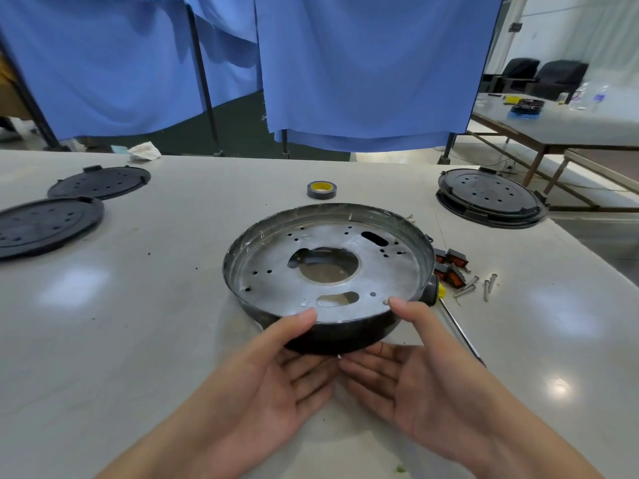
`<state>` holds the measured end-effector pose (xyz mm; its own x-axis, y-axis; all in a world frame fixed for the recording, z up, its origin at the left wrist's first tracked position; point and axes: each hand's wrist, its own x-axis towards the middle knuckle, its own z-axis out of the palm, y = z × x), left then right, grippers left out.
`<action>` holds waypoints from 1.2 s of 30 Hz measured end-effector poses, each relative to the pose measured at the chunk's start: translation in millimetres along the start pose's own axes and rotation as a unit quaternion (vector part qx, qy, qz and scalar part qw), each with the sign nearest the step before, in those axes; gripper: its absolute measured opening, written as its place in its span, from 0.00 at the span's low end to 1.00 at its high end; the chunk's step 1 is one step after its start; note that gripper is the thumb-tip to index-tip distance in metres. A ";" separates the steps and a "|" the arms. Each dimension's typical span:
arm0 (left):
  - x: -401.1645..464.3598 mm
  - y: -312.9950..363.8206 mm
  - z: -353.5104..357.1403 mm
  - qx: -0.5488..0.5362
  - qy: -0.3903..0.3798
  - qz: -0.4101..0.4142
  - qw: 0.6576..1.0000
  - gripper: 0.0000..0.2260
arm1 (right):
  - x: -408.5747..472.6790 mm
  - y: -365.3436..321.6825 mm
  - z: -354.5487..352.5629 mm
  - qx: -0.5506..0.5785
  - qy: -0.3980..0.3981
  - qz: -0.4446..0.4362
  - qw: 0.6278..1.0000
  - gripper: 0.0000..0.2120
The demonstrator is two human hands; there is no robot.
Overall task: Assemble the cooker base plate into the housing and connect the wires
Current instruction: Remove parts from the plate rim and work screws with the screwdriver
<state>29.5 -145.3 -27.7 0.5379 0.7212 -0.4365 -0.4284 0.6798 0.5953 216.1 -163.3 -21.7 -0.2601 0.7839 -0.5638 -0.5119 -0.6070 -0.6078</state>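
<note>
Both hands, left hand (276, 368) and right hand (411, 371), grip the housing (345, 337) at lower centre, thumbs over its rim. The base plate (276, 271) seems seated inside; wires remain unconnected, none visible.

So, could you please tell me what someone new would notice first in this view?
First, the round dark housing with its silver, hole-punched base plate, held at the near rim by both hands: left hand, right hand, thumbs hooked over the edge. Behind it, a tape roll lies on the white table. Black perforated discs lie far left, and another stack far right.
</note>
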 end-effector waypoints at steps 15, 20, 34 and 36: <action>25.0 -4.7 18.8 0.009 0.019 0.055 0.998 0.21 | 10.0 -12.7 0.9 -0.162 -0.057 -0.002 0.985 0.23; 24.8 -3.3 18.0 0.010 0.007 0.039 0.999 0.20 | 10.8 -17.3 2.9 -0.161 -0.038 0.031 0.986 0.23; 22.6 -2.1 15.1 0.044 -0.009 0.009 0.999 0.18 | -0.7 -19.6 -10.3 -0.165 -0.058 0.049 0.983 0.34; 24.1 -1.3 11.8 0.048 0.006 0.000 0.999 0.22 | -6.8 -25.7 -17.3 -0.183 -0.066 0.051 0.980 0.38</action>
<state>51.6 -130.4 -31.0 0.5287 0.7235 -0.4440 -0.3575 0.6642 0.6566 245.2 -155.2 -11.9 -0.4102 0.7123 -0.5695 -0.1572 -0.6704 -0.7252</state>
